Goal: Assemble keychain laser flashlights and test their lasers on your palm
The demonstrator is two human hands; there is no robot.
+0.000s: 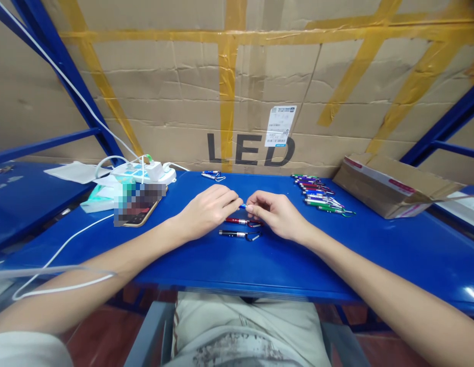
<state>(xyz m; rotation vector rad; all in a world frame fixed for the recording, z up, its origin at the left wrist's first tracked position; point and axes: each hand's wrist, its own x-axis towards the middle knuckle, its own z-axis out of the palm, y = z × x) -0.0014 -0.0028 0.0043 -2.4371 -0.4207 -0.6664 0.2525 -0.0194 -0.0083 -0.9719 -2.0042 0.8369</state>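
Between my left hand (214,209) and my right hand (273,211) is a small blue penlight (243,206), pinched by the fingers of both. Most of it is hidden by the fingers. Just below the hands lies a red penlight (239,221) with a carabiner clip at its right end. Nearer to me a black penlight (232,233) with a similar clip rests on the blue table (229,265). Farther back, blue penlights (210,174) with a clip lie by the cardboard. At the right, several penlights (317,193) in green, purple, red and blue lie in a row.
An open cardboard box (378,191) stands at the right. On the left are a phone (145,211), a white power strip (166,176) and a white cable (64,244). A large taped carton (164,86) forms the back, between blue metal posts (68,76).
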